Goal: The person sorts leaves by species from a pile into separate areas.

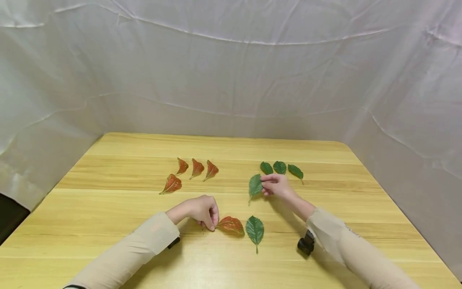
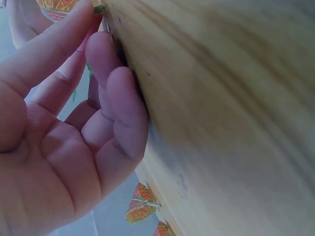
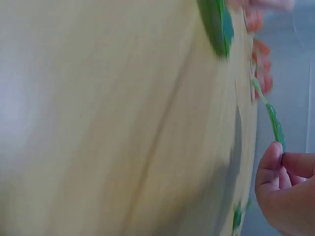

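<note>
My left hand pinches the stem of a red leaf low at the table's middle; in the left wrist view the stem end shows at the fingertips. The other fingers of that hand curl loosely near the wood. My right hand pinches the edge of a green leaf between thumb and fingers. In the right wrist view this held leaf is seen edge-on, above the tabletop. Another green leaf lies just right of the red one, its stem toward me.
Farther back on the left lie several red leaves, one in front of a row. Three green leaves form a row at the back right. The wooden table is bounded by pale hanging cloth.
</note>
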`<state>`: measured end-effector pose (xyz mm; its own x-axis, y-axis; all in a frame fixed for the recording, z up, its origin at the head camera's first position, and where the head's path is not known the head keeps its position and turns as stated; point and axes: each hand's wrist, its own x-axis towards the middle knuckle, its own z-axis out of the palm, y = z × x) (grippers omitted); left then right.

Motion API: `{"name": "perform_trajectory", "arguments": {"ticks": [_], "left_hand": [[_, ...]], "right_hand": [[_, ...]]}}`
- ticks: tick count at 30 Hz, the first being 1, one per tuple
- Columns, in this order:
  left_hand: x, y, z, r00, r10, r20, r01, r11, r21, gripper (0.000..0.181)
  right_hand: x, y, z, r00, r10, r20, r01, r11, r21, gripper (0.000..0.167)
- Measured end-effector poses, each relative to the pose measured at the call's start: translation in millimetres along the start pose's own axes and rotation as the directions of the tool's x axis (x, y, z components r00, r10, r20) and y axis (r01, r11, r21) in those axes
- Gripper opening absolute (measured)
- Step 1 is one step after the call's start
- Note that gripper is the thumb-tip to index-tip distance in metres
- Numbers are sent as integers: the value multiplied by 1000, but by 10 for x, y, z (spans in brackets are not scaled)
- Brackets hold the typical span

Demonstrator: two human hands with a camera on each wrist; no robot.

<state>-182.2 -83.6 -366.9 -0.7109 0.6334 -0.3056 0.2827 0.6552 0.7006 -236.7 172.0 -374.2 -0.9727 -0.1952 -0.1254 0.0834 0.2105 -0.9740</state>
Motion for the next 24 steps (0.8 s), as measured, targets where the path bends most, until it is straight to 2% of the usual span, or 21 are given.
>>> {"name": "perform_trajectory", "arguments": {"ticks": [5, 10, 20, 24], "left_hand": [[8, -1, 4, 1000, -11, -3, 11, 1000, 9, 15], [13, -5, 5, 1000, -21, -8, 21, 1000, 10, 15], [13, 5, 2, 999, -44, -9, 44, 999, -5, 14], [20, 2, 0, 999, -47, -5, 47, 999, -1, 15]], "right_hand": [[4, 13, -329, 1000, 16, -4, -17, 999, -30, 32], [10, 60, -510, 998, 64, 18, -62, 996, -70, 39], [52, 156, -549, 993, 103, 63, -92, 983, -159, 34], [51, 185, -527, 993, 95, 69, -79, 974, -213, 31]]}}
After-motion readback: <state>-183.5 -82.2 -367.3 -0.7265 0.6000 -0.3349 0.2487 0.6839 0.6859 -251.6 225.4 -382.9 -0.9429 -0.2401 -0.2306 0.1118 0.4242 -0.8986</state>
